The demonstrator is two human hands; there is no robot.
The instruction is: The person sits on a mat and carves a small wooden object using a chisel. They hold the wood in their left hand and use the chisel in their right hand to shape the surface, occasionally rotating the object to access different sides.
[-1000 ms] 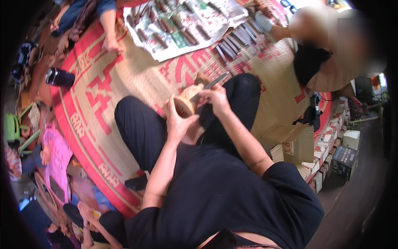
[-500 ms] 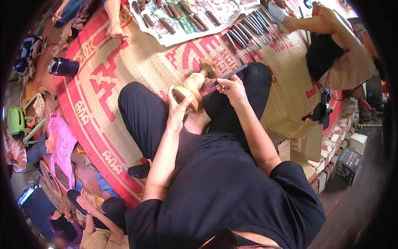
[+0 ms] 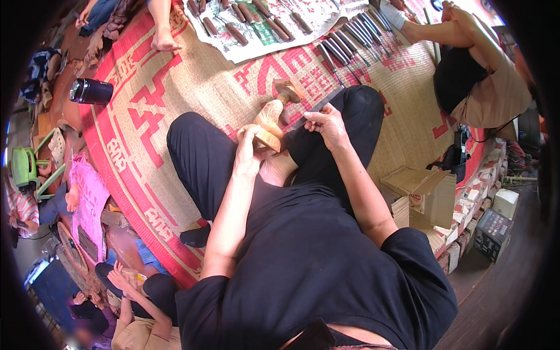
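My left hand (image 3: pixel 248 149) is closed on the lower end of a pale carved wooden figure (image 3: pixel 270 119), which tilts up and away between my knees. Its narrow neck leads to a squarish wooden base (image 3: pixel 290 90) at the far end. In the fingers of my right hand (image 3: pixel 328 127) is a dark, flat, file-like bar (image 3: pixel 318 107), slanting just right of the carving. Whether the bar touches the wood I cannot tell. My fingers hide part of both things.
Beyond my knees, several wooden-handled carving tools (image 3: pixel 280 29) lie on a white sheet (image 3: pixel 245 53), and more slim tools (image 3: pixel 364 35) lie on the woven mat (image 3: pixel 210 87). A dark flask (image 3: pixel 93 91) is at left, a cardboard box (image 3: pixel 421 195) at right. Other people sit around.
My left hand has turned the carving, so its lower end now faces differently and the base has shifted slightly left. The right hand with the bar has stayed almost in place.
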